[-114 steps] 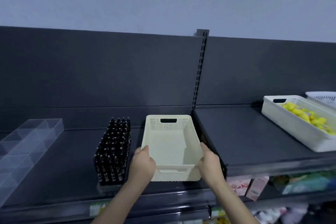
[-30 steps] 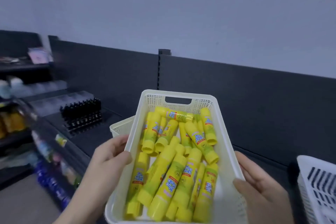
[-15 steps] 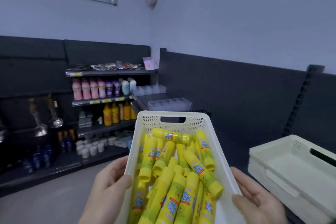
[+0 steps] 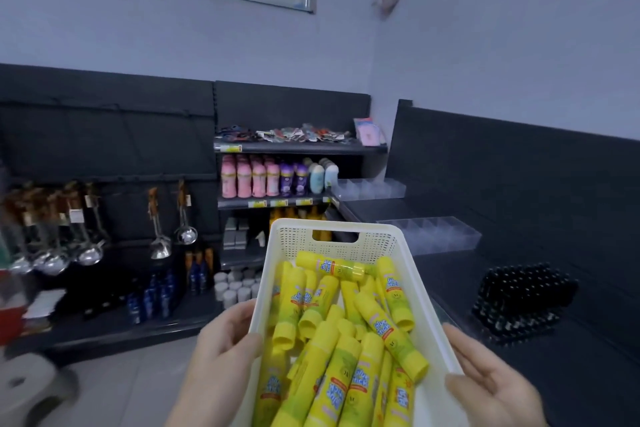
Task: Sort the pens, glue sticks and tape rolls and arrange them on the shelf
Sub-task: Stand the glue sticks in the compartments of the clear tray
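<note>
A white perforated basket (image 4: 349, 243) full of several yellow glue sticks (image 4: 346, 340) is held up in front of me, away from the shelf. My left hand (image 4: 225, 350) grips its left wall, thumb over the rim. My right hand (image 4: 491, 381) holds the right wall from outside, thumb on the rim. To the right, on the dark shelf (image 4: 450, 281), stands a black block of pens (image 4: 519, 302).
Clear plastic divider trays (image 4: 433, 234) sit further back on the dark shelf. Across the aisle are shelves of pink and purple bottles (image 4: 263, 180) and hanging ladles (image 4: 159, 246). A white stool (image 4: 31, 388) stands on the floor at lower left.
Since 3.8 s ago I let go of the empty basket on the shelf and picked up the glue-stick basket. My view keeps swinging left; the cream basket has left view.
</note>
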{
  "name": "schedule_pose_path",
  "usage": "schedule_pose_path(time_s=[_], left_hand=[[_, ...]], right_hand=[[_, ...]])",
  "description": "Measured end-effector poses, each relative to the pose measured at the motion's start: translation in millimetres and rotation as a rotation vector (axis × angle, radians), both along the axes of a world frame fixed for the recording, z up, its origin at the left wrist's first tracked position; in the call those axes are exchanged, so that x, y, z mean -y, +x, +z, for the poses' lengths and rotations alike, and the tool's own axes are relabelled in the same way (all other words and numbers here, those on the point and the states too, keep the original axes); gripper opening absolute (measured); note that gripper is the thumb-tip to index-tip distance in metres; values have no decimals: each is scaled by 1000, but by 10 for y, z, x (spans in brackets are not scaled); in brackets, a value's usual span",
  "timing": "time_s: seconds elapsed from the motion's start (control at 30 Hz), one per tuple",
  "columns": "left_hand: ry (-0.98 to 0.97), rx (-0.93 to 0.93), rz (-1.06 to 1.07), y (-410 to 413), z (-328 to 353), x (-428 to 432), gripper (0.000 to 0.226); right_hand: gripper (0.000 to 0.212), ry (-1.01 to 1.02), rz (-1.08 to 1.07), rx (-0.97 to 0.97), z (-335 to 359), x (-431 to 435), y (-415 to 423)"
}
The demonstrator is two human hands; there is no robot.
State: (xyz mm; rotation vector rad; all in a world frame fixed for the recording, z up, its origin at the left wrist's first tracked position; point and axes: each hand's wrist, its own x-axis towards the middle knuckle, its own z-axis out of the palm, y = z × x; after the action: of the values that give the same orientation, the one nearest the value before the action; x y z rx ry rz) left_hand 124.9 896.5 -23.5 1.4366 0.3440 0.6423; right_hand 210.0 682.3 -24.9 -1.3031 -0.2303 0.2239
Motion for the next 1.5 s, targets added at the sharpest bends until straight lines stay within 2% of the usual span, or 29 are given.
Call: schedule_pose_path(time_s=[0.07,0.23,0.27,0.33,0.37,0.43,0.57,0.67,0.7,0.83,0.9,0.97,1.03,1.23,1.27,1.3,1.4,1.5], left_hand=[[5,-2,-2,259,-9,-186,31],[55,-15,-17,949,71,-578,32],[56,-10,-19,1083,95,-661,32],[61,-21,-35,1345,112,-831,35],[66,-34,-39,1473,117,-902,38],[72,-38,-59,1725,101,-1042,34],[67,-33,-166,2288,77,-1311,48],[41,-17,-261,2740,87,-1495,44],[43,-9,-298,2898,79,-1556,43],[73,6,-449,3506,105,-1766,32],[101,7,-546,3802,115,-1818,32],[112,-4,-643,4107,77,-1831,37],[153,-26,-749,4396,32,-1782,39],[168,-144,-1066,5198,-192,-1274,36],[184,-161,-1120,5325,-216,-1152,44],[214,-178,-1161,5458,-248,-1036,49],[329,-227,-1254,5837,-363,-671,39],[437,-286,-1316,6186,-473,-327,42]], right_hand=[[42,-29,18,1,-21,-158,254],[44,34,78,20,-67,-489,979],[53,65,97,28,-79,-564,1120],[95,96,78,-11,-55,-682,1383],[103,98,61,-11,-50,-732,1489],[93,93,76,52,-7,-846,1709],[40,69,61,186,282,-1183,1940],[68,26,-245,181,320,-1450,2032],[70,22,-325,172,324,-1549,2071],[59,2,-517,161,132,-1752,2418],[30,-1,-562,107,60,-1785,2569],[46,-33,-657,40,-35,-1767,2656],[53,-54,-787,20,-118,-1729,2734],[50,-79,-1096,-12,-213,-1549,2958],[49,-85,-1133,-22,-228,-1490,3012],[48,-102,-1172,-29,-249,-1420,3071],[47,-153,-1255,-50,-423,-1165,3267],[49,-212,-1334,-89,-588,-939,3488]])
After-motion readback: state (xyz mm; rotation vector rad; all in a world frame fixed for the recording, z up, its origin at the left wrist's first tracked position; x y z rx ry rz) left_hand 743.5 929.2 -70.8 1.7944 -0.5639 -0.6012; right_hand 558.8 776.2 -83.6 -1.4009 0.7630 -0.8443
